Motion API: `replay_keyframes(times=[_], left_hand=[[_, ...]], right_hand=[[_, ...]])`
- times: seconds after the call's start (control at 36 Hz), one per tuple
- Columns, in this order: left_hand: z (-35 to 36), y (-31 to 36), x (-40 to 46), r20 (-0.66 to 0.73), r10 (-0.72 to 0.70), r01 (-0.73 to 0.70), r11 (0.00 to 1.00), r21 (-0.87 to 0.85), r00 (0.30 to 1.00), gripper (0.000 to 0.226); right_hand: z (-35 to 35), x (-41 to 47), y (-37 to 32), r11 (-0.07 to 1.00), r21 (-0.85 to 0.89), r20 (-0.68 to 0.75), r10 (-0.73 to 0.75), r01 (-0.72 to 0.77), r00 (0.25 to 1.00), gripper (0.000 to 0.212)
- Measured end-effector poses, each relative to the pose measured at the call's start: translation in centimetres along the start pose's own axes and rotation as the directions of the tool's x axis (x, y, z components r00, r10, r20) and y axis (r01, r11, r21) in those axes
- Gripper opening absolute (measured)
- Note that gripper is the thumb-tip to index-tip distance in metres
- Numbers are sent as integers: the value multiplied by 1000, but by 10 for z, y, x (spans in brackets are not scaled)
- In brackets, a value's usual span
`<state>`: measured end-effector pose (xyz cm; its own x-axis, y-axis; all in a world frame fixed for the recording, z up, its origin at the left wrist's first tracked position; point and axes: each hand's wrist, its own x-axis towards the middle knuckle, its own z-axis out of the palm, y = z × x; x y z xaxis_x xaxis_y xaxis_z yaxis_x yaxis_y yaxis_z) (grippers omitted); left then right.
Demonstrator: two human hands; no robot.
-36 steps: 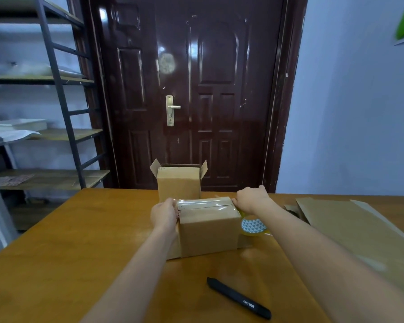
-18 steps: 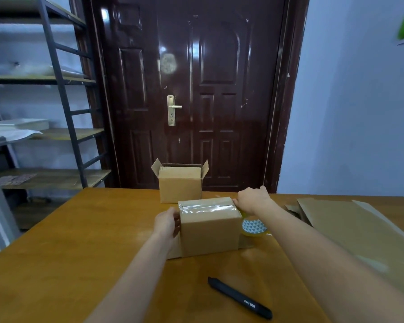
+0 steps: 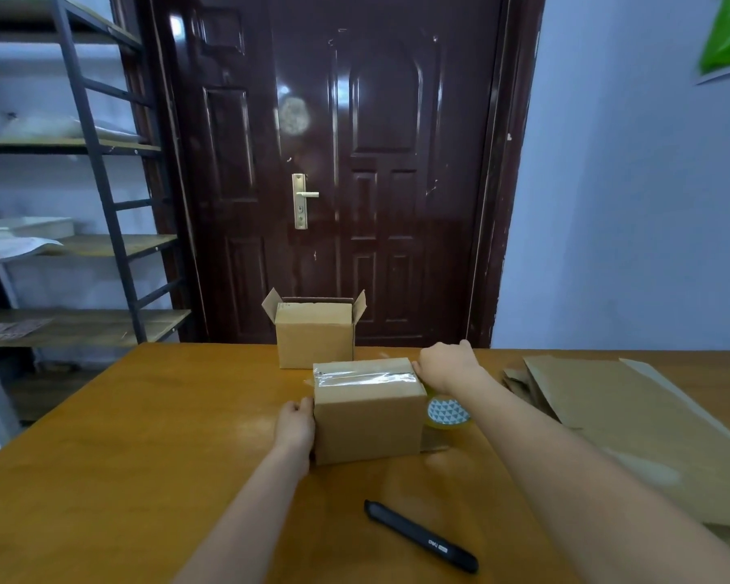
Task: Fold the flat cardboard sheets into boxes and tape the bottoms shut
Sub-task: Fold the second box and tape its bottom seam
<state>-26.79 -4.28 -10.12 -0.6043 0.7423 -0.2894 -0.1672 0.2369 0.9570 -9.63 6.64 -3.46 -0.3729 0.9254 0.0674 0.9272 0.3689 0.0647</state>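
Observation:
A small cardboard box (image 3: 367,419) stands on the table near me, with a strip of clear tape (image 3: 365,378) across its top. My left hand (image 3: 294,423) lies against the box's left side, fingers touching the cardboard. My right hand (image 3: 446,364) sits at the box's top right edge, its fingers curled down over that edge. A tape roll (image 3: 447,413) with a blue-and-white core lies just right of the box, under my right wrist. Behind it stands a second box (image 3: 315,337), its top flaps open. Flat cardboard sheets (image 3: 633,423) are stacked at the right.
A black pen-shaped tool (image 3: 420,537) lies on the wooden table (image 3: 144,436) in front of the box. A dark door (image 3: 334,162) stands beyond the table's far edge. Metal shelving (image 3: 81,246) is at the left.
My left hand has slid from the box's top left edge down onto its left side. My right hand has stayed at the top right edge.

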Motion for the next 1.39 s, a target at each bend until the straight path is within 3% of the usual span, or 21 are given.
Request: replay_keyframes(times=[0.11,0.25,0.33,0.42,0.5,0.67,0.86,0.97,1.08,1.19,1.25,1.28,1.33,1.39], left_hand=[[-5,6,2,-68,285,-269,946,181,956,9],[-10,14,-3,-90,412,-378,889,260,907,18],[-7,17,-11,-31,482,-438,820,369,876,20],[-2,18,-17,42,470,-434,772,464,882,35],[-1,18,-9,72,412,-395,789,471,908,45],[-5,18,1,151,301,-336,857,391,942,48],[-7,35,-3,236,256,-339,827,449,937,46],[-1,55,-3,210,163,-251,822,512,964,68],[16,56,2,94,238,-219,582,783,967,65],[28,45,15,-3,236,-129,545,828,972,63],[31,48,9,-8,300,-125,420,899,954,56],[31,51,5,30,388,-163,315,935,921,49],[31,53,2,222,578,-322,76,944,785,35],[35,52,6,405,611,-457,-78,886,680,31]], right_hand=[[-1,-6,1,999,23,14,22,-22,1000,40],[-1,-16,3,999,25,37,20,-21,999,27],[-2,-20,1,999,23,32,35,-36,999,26],[0,-22,0,999,23,22,43,-44,999,28],[0,-24,0,999,18,20,45,-46,999,23],[-2,-24,-3,999,7,36,46,-46,998,20],[-1,-28,-2,999,-22,32,41,-40,999,20],[1,-30,-4,998,-48,25,42,-41,999,20],[3,-31,-5,998,-52,10,48,-48,999,19],[4,-32,-4,998,-48,-1,45,-45,999,22],[5,-32,-3,999,-25,-3,48,-48,999,23],[5,-32,-3,999,-15,-7,50,-50,999,24],[4,-32,-3,998,-5,-13,55,-55,998,23],[5,-32,-3,998,-5,-14,59,-59,998,22]])
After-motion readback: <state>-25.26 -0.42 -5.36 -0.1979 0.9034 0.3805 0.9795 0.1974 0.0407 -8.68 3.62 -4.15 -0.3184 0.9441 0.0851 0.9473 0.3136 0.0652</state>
